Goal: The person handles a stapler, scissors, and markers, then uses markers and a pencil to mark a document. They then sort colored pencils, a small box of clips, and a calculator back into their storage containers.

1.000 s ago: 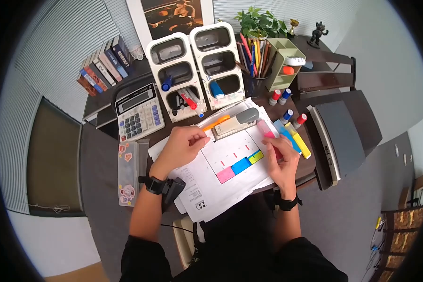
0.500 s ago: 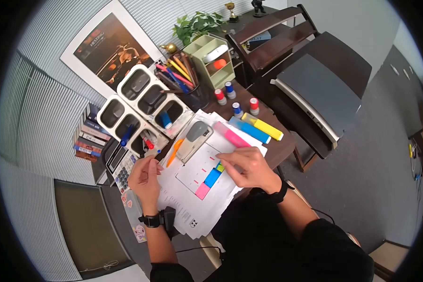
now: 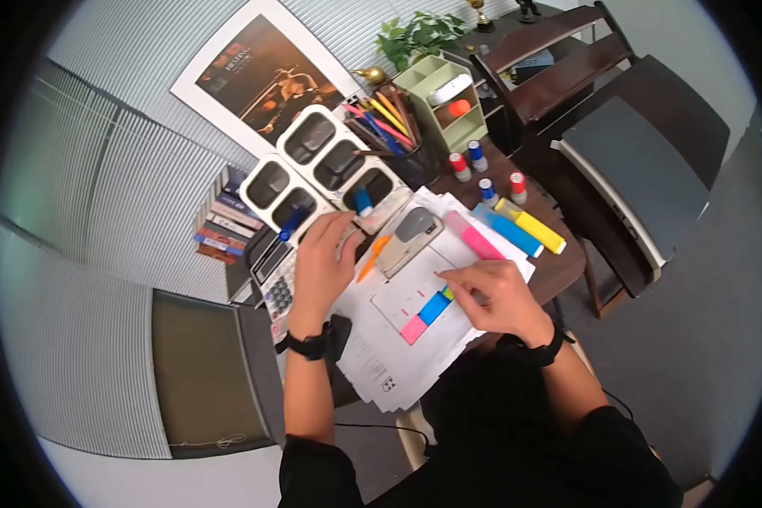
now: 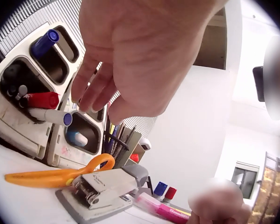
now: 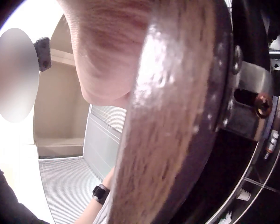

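My left hand [image 3: 322, 262] reaches over the near side of the white desk organizer [image 3: 267, 161], fingers loosely bent. In the left wrist view, the left hand [image 4: 140, 60] has nothing between its fingers and overlaps the compartments. Markers, including a red marker [image 4: 41, 100] and a blue one [image 4: 45, 43], stand in them. My right hand [image 3: 504, 296] is over the paper [image 3: 372, 356], index fingertip right at a small red mark. Beneath it run pink [image 3: 413, 328], blue [image 3: 433, 308] and yellow-green blocks, partly hidden. The stapler [image 3: 411, 245] and orange scissors [image 3: 372, 259] lie between the hands.
Pink [image 3: 472, 235], blue [image 3: 506, 230] and yellow [image 3: 533, 227] highlighters lie at the paper's right edge. Several small red- and blue-capped bottles stand behind them. A pencil cup [image 3: 415, 161], green shelf box [image 3: 449, 102] and calculator [image 3: 278, 296] surround the work area.
The head view has turned. My left hand has moved away from the paper's left side, forward to the organizer. The right hand has shifted from beside the highlighters to above the coloured blocks.
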Tool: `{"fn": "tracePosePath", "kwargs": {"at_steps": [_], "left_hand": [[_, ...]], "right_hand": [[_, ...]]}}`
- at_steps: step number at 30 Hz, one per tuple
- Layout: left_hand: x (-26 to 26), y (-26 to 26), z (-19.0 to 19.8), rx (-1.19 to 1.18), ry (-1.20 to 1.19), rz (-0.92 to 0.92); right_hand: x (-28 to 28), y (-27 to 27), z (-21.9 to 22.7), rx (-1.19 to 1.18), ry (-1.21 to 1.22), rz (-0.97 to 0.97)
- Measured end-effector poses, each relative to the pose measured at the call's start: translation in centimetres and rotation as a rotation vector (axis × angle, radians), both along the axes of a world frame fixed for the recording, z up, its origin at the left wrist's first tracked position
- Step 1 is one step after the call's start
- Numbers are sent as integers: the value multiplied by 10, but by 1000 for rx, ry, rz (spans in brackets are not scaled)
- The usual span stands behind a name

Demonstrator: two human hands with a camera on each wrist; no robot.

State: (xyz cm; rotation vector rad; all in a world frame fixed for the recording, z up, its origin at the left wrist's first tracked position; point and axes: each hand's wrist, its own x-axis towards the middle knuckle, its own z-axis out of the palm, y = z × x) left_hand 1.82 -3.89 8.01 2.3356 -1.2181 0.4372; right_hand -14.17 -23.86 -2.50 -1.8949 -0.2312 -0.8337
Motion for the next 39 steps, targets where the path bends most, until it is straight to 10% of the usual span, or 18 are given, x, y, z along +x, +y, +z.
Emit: {"fn": "tracePosePath", "kwargs": {"at_steps": [9,15,21,39], "left_hand": [[-29,8,-36,-361,-83,-150],[-18,41,-57,-766,100,-22],[-10,45,-68,-949,354,102],[-1,44,-75,-798,86,-5]], "right_hand": [[-10,-6,9,-24,-70,-110],[-31,-40,24,-269,183,-709],[-25,-22,9,-504,347,-680],[-13,-19,5,-340,245,-573]]}}
